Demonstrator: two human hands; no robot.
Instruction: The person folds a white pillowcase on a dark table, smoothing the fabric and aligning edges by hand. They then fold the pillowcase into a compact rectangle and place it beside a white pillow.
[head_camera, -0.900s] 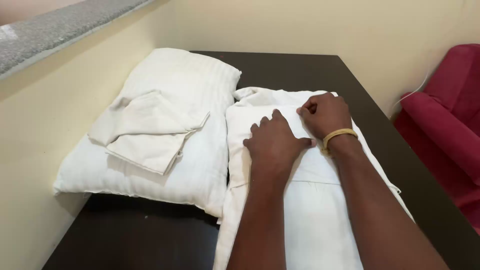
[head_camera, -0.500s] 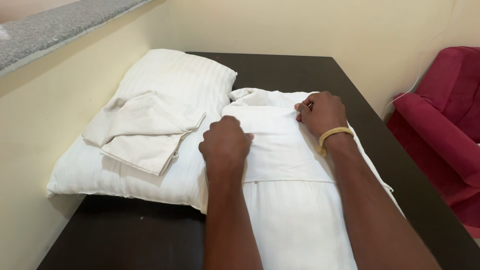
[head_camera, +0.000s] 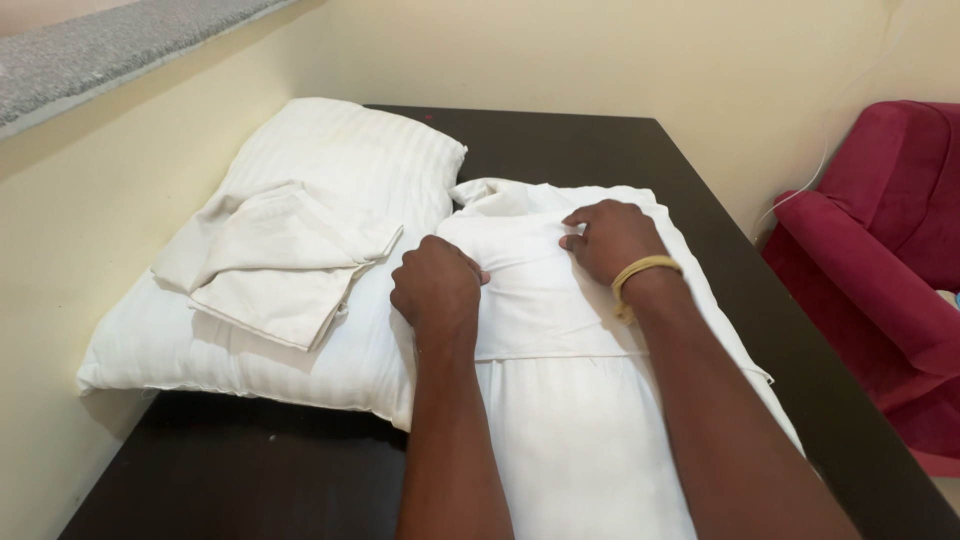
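White cloth fills the middle of the head view: a pillow (head_camera: 590, 400) in a white case (head_camera: 540, 290) lies lengthwise on a dark table (head_camera: 560, 140), running from the centre down to the lower edge of the frame. The left hand (head_camera: 437, 288) sits at the case's left edge, just left of centre, fingers curled shut and knuckles up, pinching a fold of the fabric. The right hand (head_camera: 612, 240) rests a little higher and to the right, fingers bent and tips pressed into the case near its bunched upper end; whether it grips the cloth or only presses on it cannot be told. A yellow band (head_camera: 642, 272) circles that wrist. Both forearms come up from the bottom edge over the pillow.

Left of centre a second pillow (head_camera: 350, 170) lies touching the first, with a loosely folded case (head_camera: 280, 260) on top of it. A cream wall borders the table at left and top. A red armchair (head_camera: 880, 260) stands at the right edge.
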